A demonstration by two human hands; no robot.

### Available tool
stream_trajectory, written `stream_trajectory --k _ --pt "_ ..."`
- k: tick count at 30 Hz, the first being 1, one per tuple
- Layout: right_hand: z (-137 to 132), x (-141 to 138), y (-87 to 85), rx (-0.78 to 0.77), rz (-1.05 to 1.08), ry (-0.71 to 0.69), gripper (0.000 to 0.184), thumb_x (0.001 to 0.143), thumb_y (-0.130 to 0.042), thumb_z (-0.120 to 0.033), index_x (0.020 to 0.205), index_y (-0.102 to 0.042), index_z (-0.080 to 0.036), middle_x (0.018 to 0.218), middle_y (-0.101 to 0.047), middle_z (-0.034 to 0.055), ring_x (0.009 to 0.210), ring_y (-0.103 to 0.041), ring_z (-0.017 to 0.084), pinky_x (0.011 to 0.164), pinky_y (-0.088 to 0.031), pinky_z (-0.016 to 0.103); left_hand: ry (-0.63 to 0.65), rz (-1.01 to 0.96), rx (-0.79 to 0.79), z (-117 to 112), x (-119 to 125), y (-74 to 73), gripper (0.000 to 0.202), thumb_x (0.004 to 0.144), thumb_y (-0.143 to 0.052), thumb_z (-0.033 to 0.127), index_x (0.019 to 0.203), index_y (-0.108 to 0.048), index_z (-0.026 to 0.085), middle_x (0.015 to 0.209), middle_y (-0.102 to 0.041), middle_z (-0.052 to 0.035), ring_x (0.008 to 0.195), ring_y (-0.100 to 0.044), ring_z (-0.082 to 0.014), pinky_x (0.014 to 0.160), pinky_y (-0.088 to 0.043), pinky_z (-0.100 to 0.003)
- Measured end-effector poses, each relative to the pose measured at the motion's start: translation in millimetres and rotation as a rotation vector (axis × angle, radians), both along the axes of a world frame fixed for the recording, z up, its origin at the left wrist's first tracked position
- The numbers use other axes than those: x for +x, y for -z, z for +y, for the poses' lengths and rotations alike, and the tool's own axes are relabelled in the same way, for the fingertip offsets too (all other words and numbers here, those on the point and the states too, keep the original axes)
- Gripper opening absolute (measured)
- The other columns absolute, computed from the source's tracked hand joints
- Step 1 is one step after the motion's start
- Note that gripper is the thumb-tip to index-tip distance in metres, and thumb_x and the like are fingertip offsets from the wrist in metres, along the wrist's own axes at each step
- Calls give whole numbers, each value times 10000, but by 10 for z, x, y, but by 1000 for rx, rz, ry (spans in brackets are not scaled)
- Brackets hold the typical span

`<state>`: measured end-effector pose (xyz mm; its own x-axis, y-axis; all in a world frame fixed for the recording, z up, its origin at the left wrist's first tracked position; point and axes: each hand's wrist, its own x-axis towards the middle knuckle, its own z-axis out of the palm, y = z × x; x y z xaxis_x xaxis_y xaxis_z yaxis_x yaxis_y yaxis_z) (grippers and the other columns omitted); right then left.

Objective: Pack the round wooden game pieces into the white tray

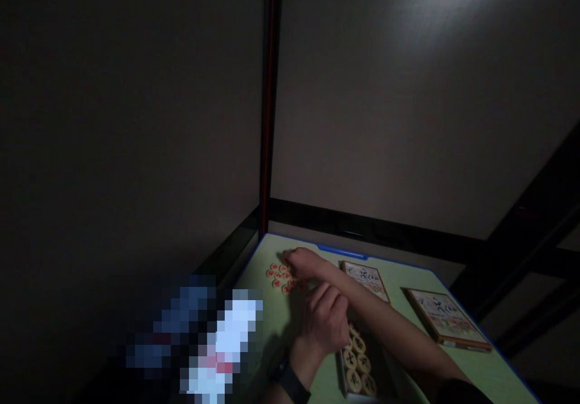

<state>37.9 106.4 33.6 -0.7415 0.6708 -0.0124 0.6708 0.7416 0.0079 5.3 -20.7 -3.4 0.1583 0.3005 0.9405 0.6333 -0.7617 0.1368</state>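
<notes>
In dim light my right hand (302,261) reaches across to the far left of a green table (489,374), its fingers down among a cluster of round wooden game pieces with red marks (281,278); its grip is not clear. My left hand (327,320), with a dark watch on the wrist, rests loosely curled beside a tray of round pieces with black marks (357,365) and touches its upper end. My right forearm crosses over that tray.
Two flat wooden-framed box lids with printed labels lie on the table, one in the middle (365,278) and one at the right (448,319). The table has a blue edge. Dark walls and a red-black post (270,90) stand behind. A blurred patch is at the lower left.
</notes>
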Motion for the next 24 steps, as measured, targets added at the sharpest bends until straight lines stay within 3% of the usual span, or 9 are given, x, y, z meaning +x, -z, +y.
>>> stream_trajectory --k 2,6,9,12,14,18,24 --pt "-7 7 9 -4 22 18 369 754 -651 -122 1121 -621 -142 937 -735 126 832 -662 244 653 -392 276 -15 -13 -14 2 -3 5 194 781 -418 85 662 -509 210 650 -529 -51 654 -504 -198 611 -407 -327" --pt "-58 151 -66 -10 96 86 307 858 -591 -188 1159 -557 -136 917 -726 110 811 -650 216 647 -398 263 -42 -94 -100 26 -19 -11 221 826 -399 49 734 -523 209 707 -552 -43 709 -542 -195 673 -437 -315" --pt "-228 482 -156 -21 223 127 307 906 -512 -174 1210 -478 -155 886 -712 63 758 -636 169 649 -411 239 -72 -289 -257 80 -16 -13 215 871 -389 50 841 -540 201 824 -592 -51 766 -576 -188 713 -457 -314" --pt "-563 929 -180 -32 574 129 282 884 -509 -128 1156 -462 -182 907 -693 53 758 -641 162 674 -438 250 -23 -539 -463 150 30 22 147 927 -416 150 937 -556 193 933 -623 -81 872 -599 -210 790 -476 -357" --pt "-840 1192 -151 -17 696 154 263 882 -515 -134 1132 -461 -197 902 -681 48 737 -641 161 674 -454 262 158 -617 -678 187 93 51 151 950 -447 252 973 -582 190 921 -643 -77 859 -606 -211 779 -481 -354" --pt "-1290 1487 -58 -1 718 225 338 903 -515 -154 1232 -443 -190 933 -690 72 778 -662 176 698 -490 281 703 -624 -1197 222 284 57 306 909 -562 472 941 -625 174 759 -641 -26 673 -594 -165 604 -433 -268" --pt "-1467 1648 46 143 858 348 441 909 -540 -162 1341 -474 -215 1072 -706 94 844 -679 181 790 -533 325 979 -762 -1378 263 419 -74 404 714 -802 472 900 -633 156 788 -651 -17 641 -560 -108 601 -385 -227"
